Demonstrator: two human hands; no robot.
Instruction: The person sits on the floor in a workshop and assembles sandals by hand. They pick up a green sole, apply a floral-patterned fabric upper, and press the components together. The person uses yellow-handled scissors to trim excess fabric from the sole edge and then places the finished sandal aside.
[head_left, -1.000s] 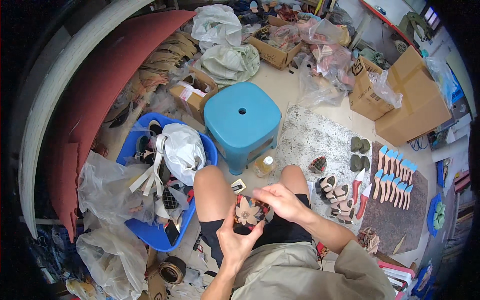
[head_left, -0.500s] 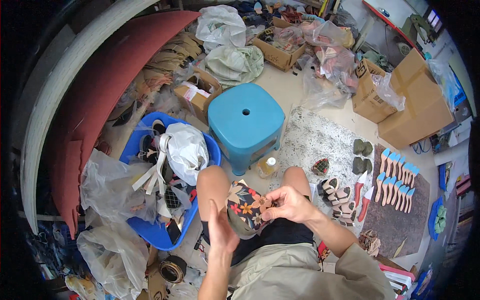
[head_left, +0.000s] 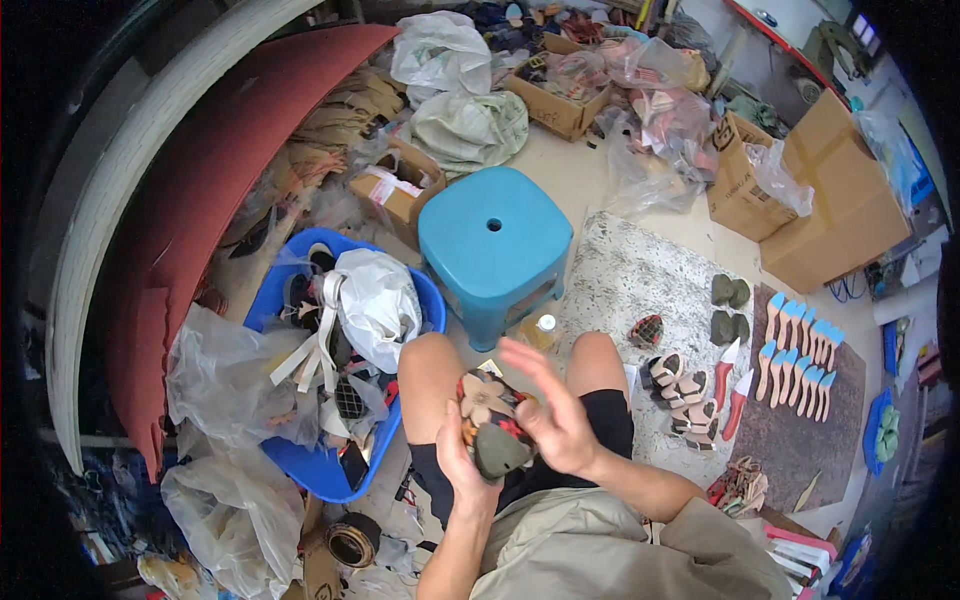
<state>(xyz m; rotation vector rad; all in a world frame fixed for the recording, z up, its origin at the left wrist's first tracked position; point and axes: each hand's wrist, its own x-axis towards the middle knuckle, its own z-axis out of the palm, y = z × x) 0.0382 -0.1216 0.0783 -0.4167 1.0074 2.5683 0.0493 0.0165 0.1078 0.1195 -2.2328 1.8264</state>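
Observation:
A floral fabric shoe upper (head_left: 484, 392) with an olive-green end is held over my lap. My left hand (head_left: 462, 462) is closed round its left side and underside. My right hand (head_left: 562, 430) comes in from the right with its fingers stretched out and apart. Its thumb lies against the right edge of the upper; whether it presses there I cannot tell. The piece looks folded or curved, with the olive-green part toward me. Past my knees stand a blue plastic stool (head_left: 497, 225) and a bottle of yellowish liquid with a white cap (head_left: 545, 324).
On my left a blue tub (head_left: 432, 300) holds scraps and a white bag. To my right lie sandal uppers (head_left: 685, 395), olive-green pieces (head_left: 730, 310), red-handled knives (head_left: 737, 405) and rows of blue-tipped insoles (head_left: 790, 365). Cardboard boxes (head_left: 835, 190) stand at the far right.
My right hand has let go of the upper's right edge and spread its fingers. My left hand has wrapped round the upper, which has turned and folded with its olive-green end more in view.

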